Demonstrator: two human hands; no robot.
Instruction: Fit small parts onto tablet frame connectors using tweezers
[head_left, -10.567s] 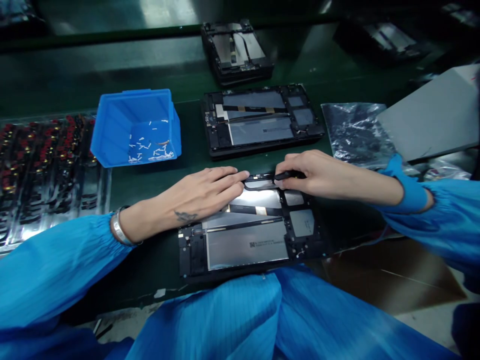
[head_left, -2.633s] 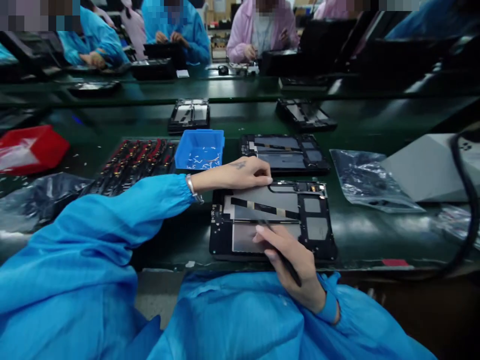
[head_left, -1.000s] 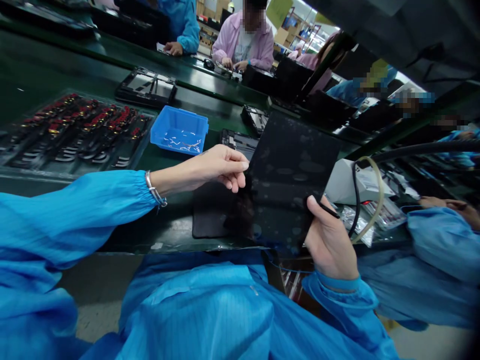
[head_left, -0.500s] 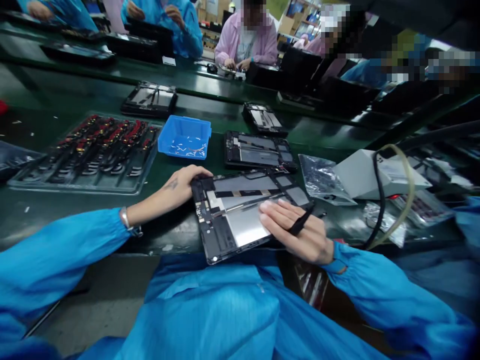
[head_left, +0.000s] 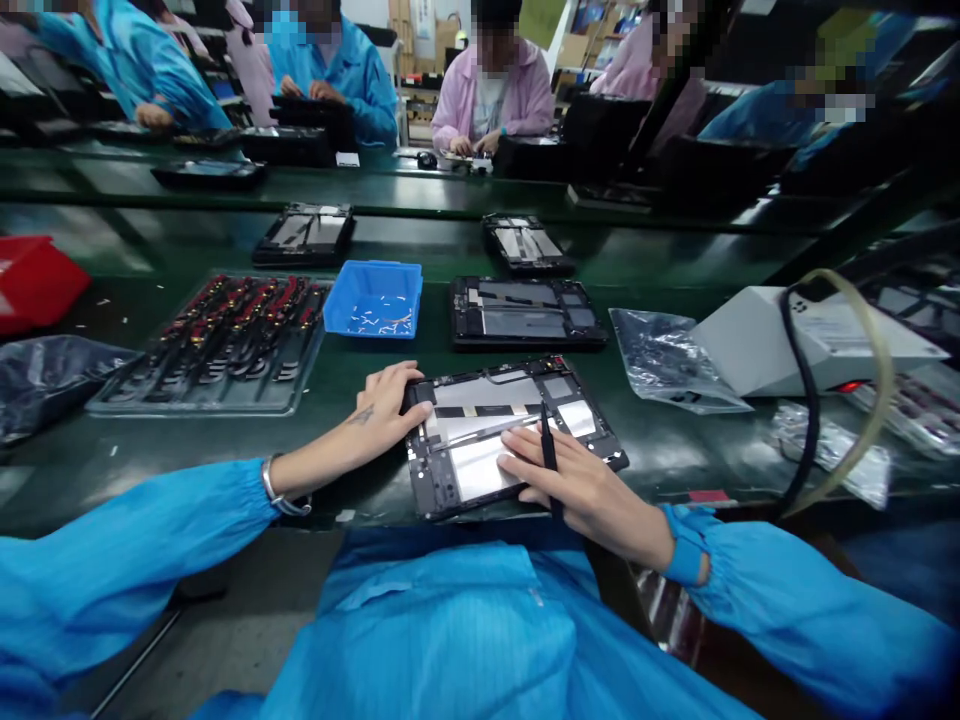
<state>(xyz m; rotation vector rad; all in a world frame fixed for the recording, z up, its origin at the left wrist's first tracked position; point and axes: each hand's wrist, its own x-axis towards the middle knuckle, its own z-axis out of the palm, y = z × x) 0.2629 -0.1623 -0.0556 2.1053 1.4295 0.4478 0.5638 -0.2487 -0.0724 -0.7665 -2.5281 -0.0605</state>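
An opened tablet (head_left: 480, 475), its inner boards, flat cables and silvery battery areas exposed, lies before me at the bench's front edge. My left hand (head_left: 390, 405) grips its upper left corner, the thumb on the inner face and the fingers around the far side. Across the tablet's lower middle, my right hand (head_left: 581, 480) rests with the fingers stretched over the silvery area. Slim black tweezers (head_left: 549, 450) are held in that hand, tip pointing away from me. The palm side of the right hand is hidden.
Behind the tablet sit another opened tablet (head_left: 529, 312) and a blue bin (head_left: 373, 300) with white scraps. A clear tray (head_left: 202, 405) of black-and-red parts is left, near a red bin (head_left: 37, 285). A plastic bag (head_left: 667, 360) and white device (head_left: 810, 335) stand right. Co-workers sit opposite.
The tablet has come down flatter on the bench. My left thumb now lies over its face. In my right hand the tweezers have swung from slanting sideways to pointing away from me.
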